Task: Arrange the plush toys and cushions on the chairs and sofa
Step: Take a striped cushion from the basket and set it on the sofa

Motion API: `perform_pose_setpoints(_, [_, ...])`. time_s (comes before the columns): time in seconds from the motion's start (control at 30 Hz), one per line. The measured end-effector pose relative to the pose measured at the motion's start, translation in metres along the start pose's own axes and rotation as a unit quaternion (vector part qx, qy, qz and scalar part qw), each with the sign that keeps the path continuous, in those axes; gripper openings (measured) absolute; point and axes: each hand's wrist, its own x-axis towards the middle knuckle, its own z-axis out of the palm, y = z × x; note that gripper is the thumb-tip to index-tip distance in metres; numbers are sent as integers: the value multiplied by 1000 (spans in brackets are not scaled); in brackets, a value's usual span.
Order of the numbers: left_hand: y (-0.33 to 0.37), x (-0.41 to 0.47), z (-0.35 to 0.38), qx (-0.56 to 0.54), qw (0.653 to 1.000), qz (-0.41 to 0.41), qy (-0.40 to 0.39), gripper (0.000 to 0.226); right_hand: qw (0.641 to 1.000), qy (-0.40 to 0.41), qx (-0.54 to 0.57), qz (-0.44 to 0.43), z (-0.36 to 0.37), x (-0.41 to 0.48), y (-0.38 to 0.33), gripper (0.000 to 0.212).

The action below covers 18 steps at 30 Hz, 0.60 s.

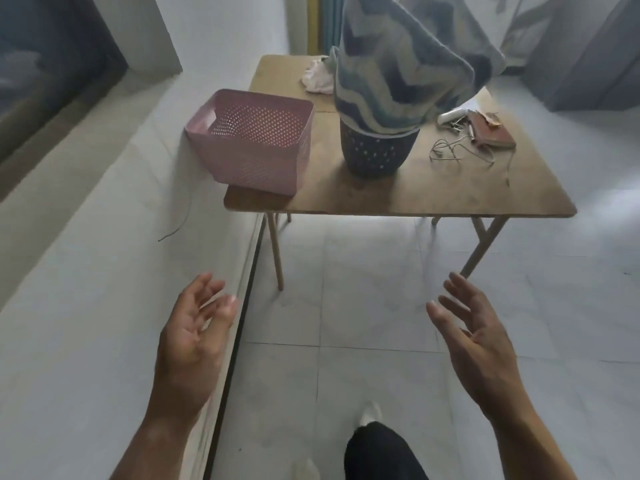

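Well, low in the frame, the left hand [194,327] and right hand [474,337] hover, each grip spread. Upper centre, a zigzag cushion [401,64] stands in a dark basket [377,154].

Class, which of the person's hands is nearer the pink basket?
Left. The left hand hovers in front of the pink basket, almost in line with it. The right hand is farther off to the basket's right, in front of the table's right half.
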Motion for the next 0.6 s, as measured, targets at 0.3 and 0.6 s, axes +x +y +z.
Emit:
perform_pose_setpoints(0.3, [8,211,134,31,999,-11,-34,51,998,24,40,48,45,238,14,64])
perform_pose_setpoints(0.6, [93,429,249,100,976,81,-175,107,996,68,64,3,53,442,-59,72])
